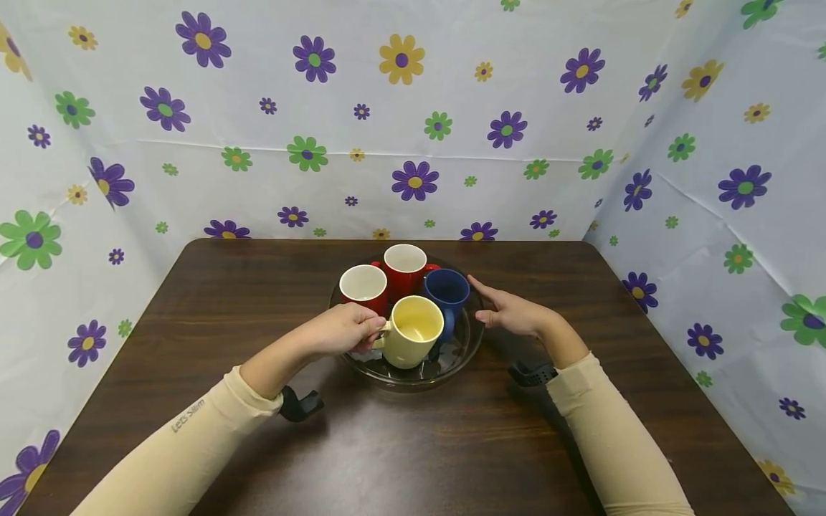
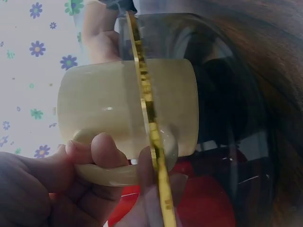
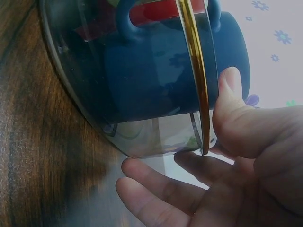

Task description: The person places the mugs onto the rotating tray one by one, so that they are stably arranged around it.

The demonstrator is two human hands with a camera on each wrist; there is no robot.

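Note:
My left hand (image 1: 342, 328) pinches the handle of a pale yellow mug (image 1: 408, 352), thumb and fingers around it in the left wrist view. The mug's base sits down within a clear glass bowl (image 1: 413, 387) whose rim shows gold in both wrist views. My right hand (image 1: 519, 315) is at the bowl's right side, its fingers extended along the outside of the glass. Its thumb is up by the gold rim, close to a blue mug (image 3: 156, 71) in the right wrist view. Behind the yellow mug stand two red mugs with white insides, one left (image 1: 363, 284) and one farther back (image 1: 405, 259).
The bowl rests on a dark wood-grain table (image 1: 258, 287). A white flowered sheet (image 1: 361, 136) hangs behind the table and along both sides. Black straps sit at both wrists below the cream sleeves (image 1: 606, 423).

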